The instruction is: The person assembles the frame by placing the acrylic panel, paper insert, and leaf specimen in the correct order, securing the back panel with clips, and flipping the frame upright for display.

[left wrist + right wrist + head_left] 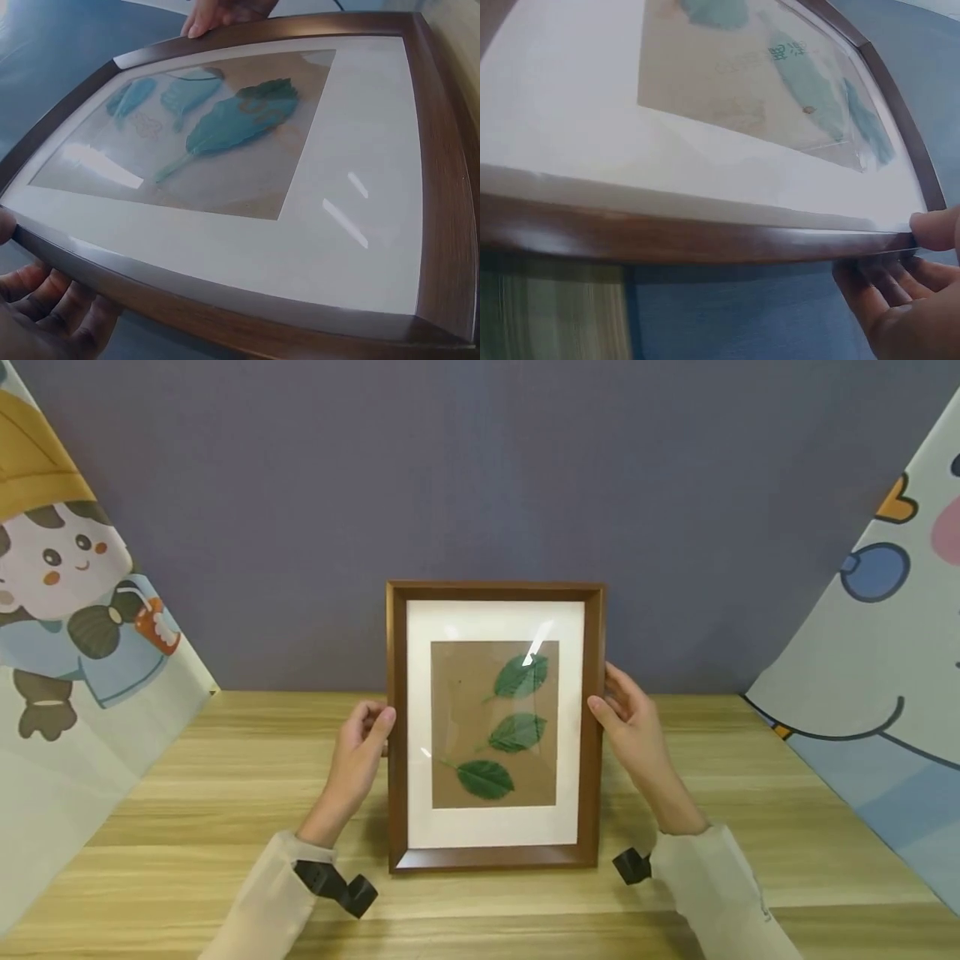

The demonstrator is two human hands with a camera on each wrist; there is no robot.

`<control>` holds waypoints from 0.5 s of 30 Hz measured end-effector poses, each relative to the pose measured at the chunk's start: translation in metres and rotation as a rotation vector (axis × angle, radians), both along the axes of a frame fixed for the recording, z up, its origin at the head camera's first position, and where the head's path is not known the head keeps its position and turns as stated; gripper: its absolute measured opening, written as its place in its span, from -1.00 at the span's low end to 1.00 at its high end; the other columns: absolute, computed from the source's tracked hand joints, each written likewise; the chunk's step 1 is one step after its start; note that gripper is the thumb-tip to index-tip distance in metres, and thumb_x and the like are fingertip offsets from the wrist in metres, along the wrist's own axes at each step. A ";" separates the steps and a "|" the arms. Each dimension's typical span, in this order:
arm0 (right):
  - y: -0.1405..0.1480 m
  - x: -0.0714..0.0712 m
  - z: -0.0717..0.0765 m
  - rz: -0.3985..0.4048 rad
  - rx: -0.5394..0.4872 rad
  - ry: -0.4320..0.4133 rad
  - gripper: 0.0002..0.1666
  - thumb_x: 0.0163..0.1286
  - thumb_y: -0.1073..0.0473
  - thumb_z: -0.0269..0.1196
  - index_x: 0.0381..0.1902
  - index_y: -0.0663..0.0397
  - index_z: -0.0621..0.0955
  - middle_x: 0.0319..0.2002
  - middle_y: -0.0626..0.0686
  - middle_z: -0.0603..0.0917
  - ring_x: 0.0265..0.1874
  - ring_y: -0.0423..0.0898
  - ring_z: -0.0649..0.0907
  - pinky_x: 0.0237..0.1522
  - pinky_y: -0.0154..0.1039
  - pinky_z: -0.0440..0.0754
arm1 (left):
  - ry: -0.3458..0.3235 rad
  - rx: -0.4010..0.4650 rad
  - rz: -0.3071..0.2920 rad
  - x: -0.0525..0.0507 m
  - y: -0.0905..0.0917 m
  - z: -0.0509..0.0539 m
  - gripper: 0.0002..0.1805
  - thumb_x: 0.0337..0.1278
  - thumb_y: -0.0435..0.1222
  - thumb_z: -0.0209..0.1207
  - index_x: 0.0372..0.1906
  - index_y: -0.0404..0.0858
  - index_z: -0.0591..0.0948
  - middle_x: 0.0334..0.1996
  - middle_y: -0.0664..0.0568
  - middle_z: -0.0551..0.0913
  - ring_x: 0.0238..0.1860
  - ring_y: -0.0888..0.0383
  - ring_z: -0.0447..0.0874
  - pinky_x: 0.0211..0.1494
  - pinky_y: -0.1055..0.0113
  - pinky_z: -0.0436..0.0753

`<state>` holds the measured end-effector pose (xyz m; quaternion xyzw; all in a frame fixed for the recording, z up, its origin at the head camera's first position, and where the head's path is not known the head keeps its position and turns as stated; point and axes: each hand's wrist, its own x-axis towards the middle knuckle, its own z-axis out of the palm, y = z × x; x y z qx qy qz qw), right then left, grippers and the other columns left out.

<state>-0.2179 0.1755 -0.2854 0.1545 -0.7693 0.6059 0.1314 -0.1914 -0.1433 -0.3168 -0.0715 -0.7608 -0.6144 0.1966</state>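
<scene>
A brown wooden picture frame (495, 857) stands nearly upright at the middle of the table, facing me. Behind its glossy pane, a white mat surrounds a brown sheet bearing three green leaves (486, 779). My left hand (358, 752) grips the left side, thumb at the front edge and fingers curled behind. On the opposite side my right hand (636, 727) holds the frame a little higher, its thumb on the front. The left wrist view shows the left fingers (60, 307) under the frame's edge. In the right wrist view, the right thumb (934, 227) presses the rim.
The light wood-grain table (225, 810) extends to both sides of the frame. A grey-purple wall (480, 485) rises at its back edge. Cartoon-printed panels flank it, one at the left (60, 610) and one at the right (862, 652).
</scene>
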 end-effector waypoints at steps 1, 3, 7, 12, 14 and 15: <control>0.000 -0.001 -0.001 0.003 0.000 0.012 -0.34 0.42 0.41 0.04 0.43 0.30 0.15 0.29 0.34 0.36 -0.02 -0.46 0.51 -0.02 -0.63 0.48 | -0.003 -0.010 0.002 0.000 -0.001 0.000 -0.73 0.39 -0.34 -0.06 -0.10 -0.54 0.45 -0.36 -0.03 0.50 -0.39 0.33 0.40 -0.34 0.48 0.51; 0.000 -0.002 -0.002 -0.001 0.005 0.029 -0.35 0.41 0.41 0.06 0.42 0.29 0.18 0.25 0.36 0.40 -0.09 -0.50 0.54 -0.06 -0.62 0.51 | -0.010 -0.029 0.003 0.001 -0.002 0.001 -0.72 0.39 -0.32 -0.05 -0.08 -0.52 0.46 -0.33 -0.09 0.51 -0.39 0.33 0.41 -0.33 0.49 0.52; -0.003 -0.003 -0.007 -0.025 0.061 0.053 -0.36 0.42 0.37 0.07 0.42 0.27 0.21 0.22 0.36 0.44 0.04 -0.22 0.58 -0.07 -0.63 0.51 | -0.018 -0.068 0.012 0.005 -0.007 0.000 -0.72 0.41 -0.31 -0.06 -0.06 -0.51 0.46 -0.28 -0.18 0.52 -0.38 0.33 0.42 -0.33 0.49 0.53; -0.006 -0.001 -0.011 -0.043 0.081 0.056 -0.36 0.43 0.36 0.07 0.42 0.29 0.20 0.22 0.37 0.44 0.13 0.08 0.53 -0.07 -0.63 0.50 | 0.001 -0.096 0.009 0.008 -0.011 0.002 -0.72 0.42 -0.32 -0.07 -0.05 -0.51 0.45 -0.23 -0.26 0.54 -0.39 0.35 0.42 -0.34 0.49 0.53; -0.006 -0.001 -0.009 -0.049 0.077 0.047 -0.36 0.42 0.36 0.08 0.42 0.26 0.20 0.21 0.36 0.45 0.04 -0.10 0.59 -0.10 -0.62 0.52 | 0.013 -0.089 0.009 0.007 -0.011 0.003 -0.72 0.42 -0.32 -0.07 -0.06 -0.52 0.44 -0.23 -0.26 0.54 -0.40 0.34 0.41 -0.35 0.49 0.52; -0.006 -0.001 -0.008 -0.051 0.076 0.043 -0.35 0.42 0.36 0.09 0.42 0.25 0.21 0.20 0.36 0.46 -0.02 -0.21 0.60 -0.12 -0.61 0.53 | 0.017 -0.085 0.010 0.007 -0.011 0.004 -0.72 0.41 -0.32 -0.07 -0.06 -0.52 0.44 -0.25 -0.25 0.54 -0.41 0.34 0.41 -0.35 0.49 0.52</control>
